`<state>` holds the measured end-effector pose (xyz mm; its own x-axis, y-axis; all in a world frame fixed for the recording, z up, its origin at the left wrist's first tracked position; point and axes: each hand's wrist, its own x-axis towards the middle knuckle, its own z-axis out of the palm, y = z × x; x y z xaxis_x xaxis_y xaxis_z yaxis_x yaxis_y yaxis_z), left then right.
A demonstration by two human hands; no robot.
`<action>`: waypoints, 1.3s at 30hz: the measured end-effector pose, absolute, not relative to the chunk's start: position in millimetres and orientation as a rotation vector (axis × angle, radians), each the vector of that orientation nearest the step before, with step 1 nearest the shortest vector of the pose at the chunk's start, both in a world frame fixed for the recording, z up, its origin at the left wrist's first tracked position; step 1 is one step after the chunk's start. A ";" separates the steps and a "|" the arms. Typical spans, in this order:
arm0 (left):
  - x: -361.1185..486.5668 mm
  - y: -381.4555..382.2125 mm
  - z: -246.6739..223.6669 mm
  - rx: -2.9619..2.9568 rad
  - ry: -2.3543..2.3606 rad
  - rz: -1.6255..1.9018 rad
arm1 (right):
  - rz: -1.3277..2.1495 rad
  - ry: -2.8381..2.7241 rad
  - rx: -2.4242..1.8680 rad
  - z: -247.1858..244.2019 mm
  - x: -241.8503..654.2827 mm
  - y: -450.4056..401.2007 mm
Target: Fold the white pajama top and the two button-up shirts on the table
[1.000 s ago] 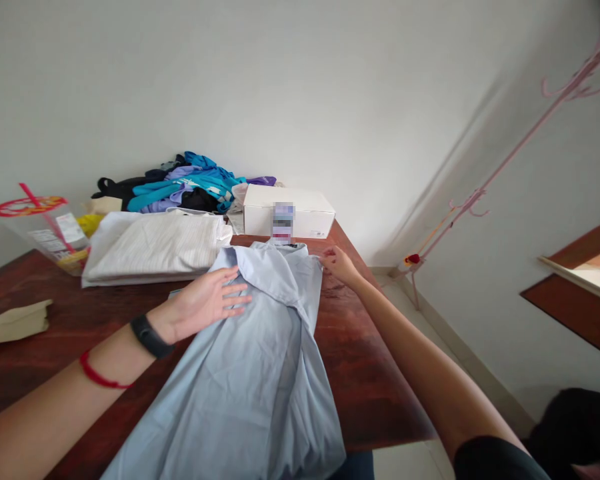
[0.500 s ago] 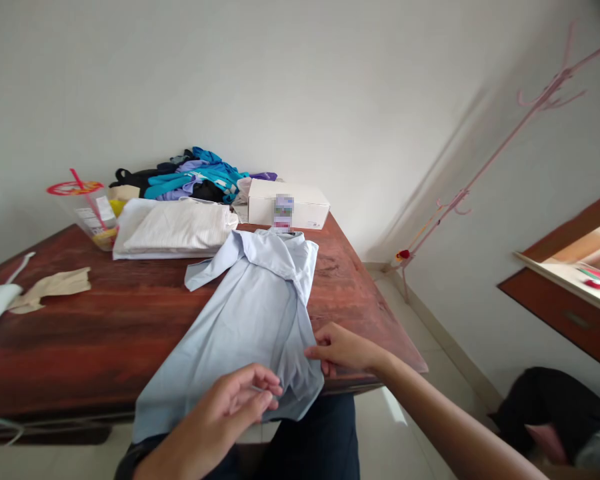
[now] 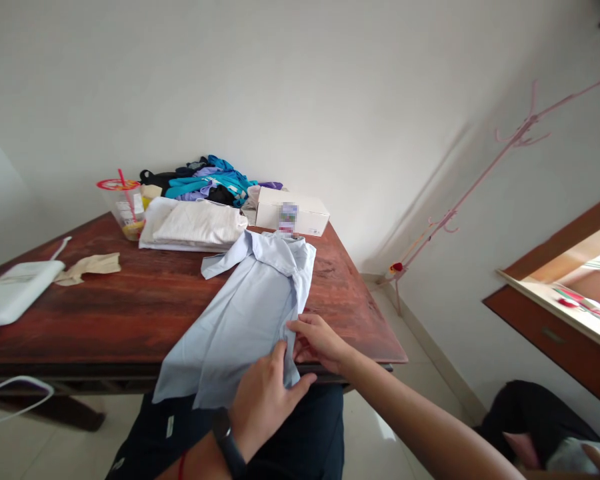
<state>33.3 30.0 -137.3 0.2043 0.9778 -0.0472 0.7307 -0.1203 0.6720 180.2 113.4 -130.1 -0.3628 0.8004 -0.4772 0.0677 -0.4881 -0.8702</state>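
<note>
A light blue shirt [image 3: 245, 313] lies lengthwise on the table, its collar end away from me and its hem hanging over the front edge above my lap. One short sleeve spreads out to the left, and the right side is folded inward. My right hand [image 3: 320, 340] pinches the shirt's right edge between thumb and fingers. Just below it, my left hand [image 3: 265, 397], wearing a black wristband, is at the same edge near the hem. Fabric shows between its thumb and forefinger; its other fingers are mostly hidden.
Folded white clothes [image 3: 195, 223] lie behind the shirt, beside a plastic cup with a straw [image 3: 127, 210]. A white box [image 3: 305, 212] and a heap of clothes [image 3: 215, 180] stand near the wall. To the left are a white device [image 3: 17, 290] and brown paper [image 3: 93, 267]. A pink coat rack [image 3: 460, 200] leans right.
My left hand has moved up and right onto the shirt's right edge. My right hand now pinches that edge, which is drawn inward to the left. The view has shifted slightly.
</note>
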 end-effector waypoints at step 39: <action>-107.7 -13.7 -228.5 1.454 1.484 0.333 | 1.057 -2.235 -1.457 -143.7 145.7 183.6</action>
<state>-107.7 -13.7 -228.5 0.2119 0.8712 -0.4428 0.5988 0.2423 0.7634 145.7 183.6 -143.7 -0.4572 0.8752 -0.1579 0.6776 0.2278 -0.6993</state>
